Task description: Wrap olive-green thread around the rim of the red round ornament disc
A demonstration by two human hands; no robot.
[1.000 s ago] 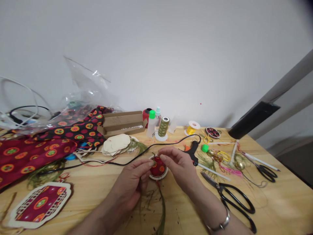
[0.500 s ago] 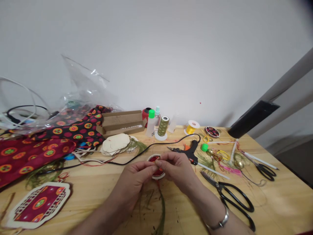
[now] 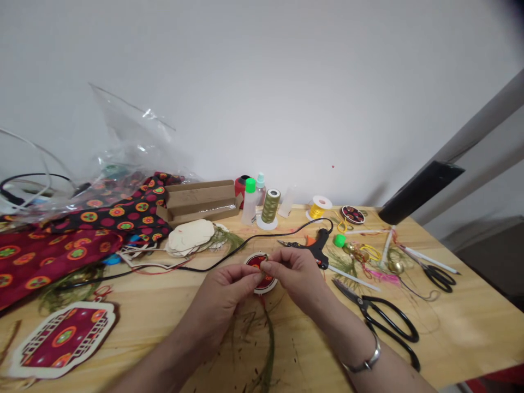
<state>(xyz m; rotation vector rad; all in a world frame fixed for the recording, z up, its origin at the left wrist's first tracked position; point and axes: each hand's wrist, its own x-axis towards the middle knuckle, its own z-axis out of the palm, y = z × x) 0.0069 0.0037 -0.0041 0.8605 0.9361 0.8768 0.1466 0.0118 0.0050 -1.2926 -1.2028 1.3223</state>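
Between my hands is a small round ornament (image 3: 267, 283) with a red patterned face and a pale rim, tilted toward me. My left hand (image 3: 229, 289) is closed at its left side, thumb over the front and the other fingers mostly hidden. My right hand (image 3: 297, 275) pinches something tiny, too small to name, over the ornament's face, its fingertips close to the left thumb. A green tassel (image 3: 268, 341) trails down from the ornament's lower edge toward me.
To the right lie large black-handled scissors (image 3: 387, 316), a black glue gun (image 3: 319, 248) and smaller scissors (image 3: 440, 278). Thread spools (image 3: 270, 207) and bottles (image 3: 248, 204) line the wall. Pale wooden pieces (image 3: 190, 236), patterned fabric (image 3: 61, 245) and a larger ornament (image 3: 63, 341) are left.
The whole view has shifted slightly, with things sitting a little higher and farther left. Both hands keep nearly the same pose at the ornament.
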